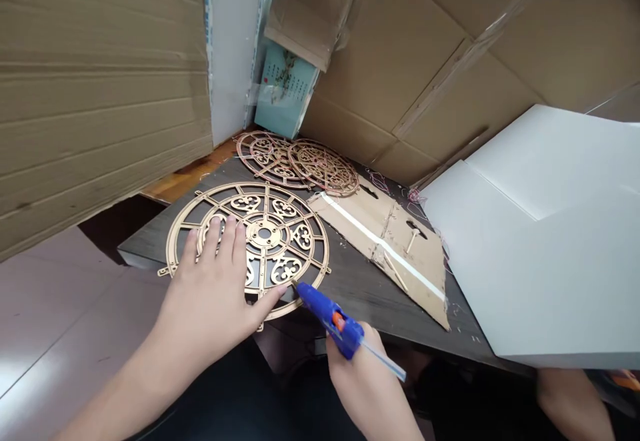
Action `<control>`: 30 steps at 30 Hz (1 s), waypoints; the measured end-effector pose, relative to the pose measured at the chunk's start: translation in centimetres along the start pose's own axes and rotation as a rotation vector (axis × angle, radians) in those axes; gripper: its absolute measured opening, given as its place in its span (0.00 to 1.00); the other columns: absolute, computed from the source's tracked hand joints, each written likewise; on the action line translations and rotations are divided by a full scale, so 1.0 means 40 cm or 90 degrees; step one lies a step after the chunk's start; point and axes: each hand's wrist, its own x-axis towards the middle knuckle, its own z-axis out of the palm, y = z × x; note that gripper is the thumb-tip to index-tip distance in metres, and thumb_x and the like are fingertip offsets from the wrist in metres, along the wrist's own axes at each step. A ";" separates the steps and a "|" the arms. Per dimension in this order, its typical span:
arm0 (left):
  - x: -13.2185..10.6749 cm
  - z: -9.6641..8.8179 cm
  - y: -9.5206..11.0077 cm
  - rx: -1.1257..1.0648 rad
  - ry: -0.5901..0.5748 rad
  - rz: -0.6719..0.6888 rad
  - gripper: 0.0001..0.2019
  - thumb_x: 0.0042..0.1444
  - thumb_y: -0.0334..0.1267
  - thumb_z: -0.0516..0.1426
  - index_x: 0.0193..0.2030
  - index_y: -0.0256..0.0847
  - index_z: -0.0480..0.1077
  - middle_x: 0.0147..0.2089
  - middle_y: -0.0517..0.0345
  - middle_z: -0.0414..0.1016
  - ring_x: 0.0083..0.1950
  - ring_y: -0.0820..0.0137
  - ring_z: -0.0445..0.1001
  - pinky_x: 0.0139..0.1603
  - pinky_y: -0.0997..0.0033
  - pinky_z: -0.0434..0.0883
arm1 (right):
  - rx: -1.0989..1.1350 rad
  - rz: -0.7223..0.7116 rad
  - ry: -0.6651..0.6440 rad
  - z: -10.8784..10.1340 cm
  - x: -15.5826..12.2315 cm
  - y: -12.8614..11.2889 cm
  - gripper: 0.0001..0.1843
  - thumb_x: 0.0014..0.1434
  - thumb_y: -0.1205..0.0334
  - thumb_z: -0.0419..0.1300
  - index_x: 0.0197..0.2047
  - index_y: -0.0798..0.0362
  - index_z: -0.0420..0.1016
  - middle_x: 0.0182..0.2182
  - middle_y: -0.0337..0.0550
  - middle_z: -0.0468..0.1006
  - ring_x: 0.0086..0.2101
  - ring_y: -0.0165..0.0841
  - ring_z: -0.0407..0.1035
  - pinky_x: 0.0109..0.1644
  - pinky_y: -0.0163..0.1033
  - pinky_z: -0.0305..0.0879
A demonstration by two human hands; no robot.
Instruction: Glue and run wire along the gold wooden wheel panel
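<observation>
Pressing the left hand (210, 294) flat on a gold-colored cut-out wheel (264, 233), with the fingers (227, 241) spread open, not gripping, and simply pushing down on the wheel's thin bars. Clenching a blue glue gun (336, 321) in the right hand (360, 388), with the fingers (334, 354) curled shut around its body and a clear glue stick (386, 362) poking out the back. Working with the gun's thin tip right at the near rim of the wheel, almost touching it. Catching another arm (570, 401) at the lower right corner, well apart from both hands, maybe a helper's. Keeping the wheel lying flat on a dark tabletop (350, 288), close to the front edge. Showing, farther along, a cardboard piece (385, 248) with a white stripe, then two smaller reddish cut-out wheels (295, 164) touching each other. Leaning at the back and sides, a pale blue-green box (285, 88), big brown cardboard sheets (400, 61), and a white board (550, 241).
</observation>
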 end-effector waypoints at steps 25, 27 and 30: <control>0.004 -0.003 -0.049 -0.031 -0.030 0.105 0.56 0.60 0.73 0.44 0.74 0.16 0.54 0.76 0.29 0.51 0.78 0.38 0.49 0.76 0.36 0.51 | 0.003 -0.034 -0.221 -0.154 0.120 -0.034 0.11 0.62 0.57 0.56 0.45 0.52 0.73 0.41 0.43 0.80 0.44 0.37 0.73 0.50 0.38 0.67; 0.009 -0.003 -0.055 -0.036 -0.032 0.114 0.56 0.60 0.73 0.44 0.74 0.16 0.54 0.77 0.29 0.51 0.78 0.38 0.49 0.76 0.36 0.50 | -0.054 -0.010 -0.238 -0.176 0.147 -0.052 0.12 0.60 0.57 0.58 0.46 0.51 0.73 0.41 0.41 0.80 0.41 0.36 0.73 0.45 0.37 0.67; 0.018 -0.003 -0.068 -0.051 -0.046 0.134 0.56 0.60 0.74 0.45 0.75 0.18 0.54 0.77 0.30 0.50 0.78 0.39 0.48 0.77 0.37 0.49 | -0.136 0.025 -0.269 -0.197 0.180 -0.070 0.18 0.57 0.53 0.61 0.49 0.51 0.74 0.42 0.42 0.81 0.38 0.36 0.72 0.41 0.37 0.65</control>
